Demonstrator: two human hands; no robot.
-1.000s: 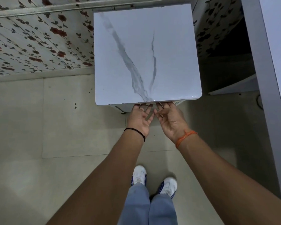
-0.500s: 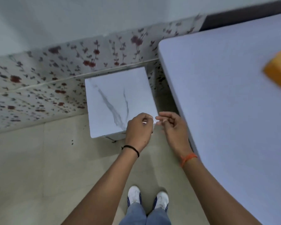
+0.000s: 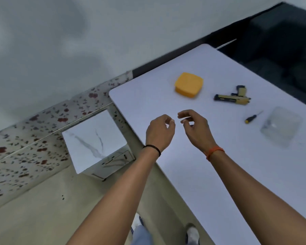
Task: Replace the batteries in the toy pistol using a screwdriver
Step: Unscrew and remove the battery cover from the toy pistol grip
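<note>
A tan and black toy pistol point(image 3: 232, 97) lies on its side on the white table point(image 3: 193, 174), far right of my hands. Just in front of it lies a small screwdriver point(image 3: 251, 118) with a black and yellow handle. My left hand point(image 3: 159, 132) hovers over the table's left edge with its fingers curled in; the palm is hidden and I cannot tell whether it holds anything. Close beside it, my right hand point(image 3: 196, 129) hangs above the table, fingers loosely bent, nothing visible in them. The view is blurred.
A yellow rounded box point(image 3: 189, 84) sits at the table's far side. A clear plastic container point(image 3: 281, 127) stands right of the screwdriver. A low marble-topped cabinet point(image 3: 94, 138) with a drawer front point(image 3: 117, 160) stands on the floor to the left, by the flowered wall.
My view has swung up and right from the cabinet to the table. Both hands have left the cabinet's drawer and risen over the table's left edge.
</note>
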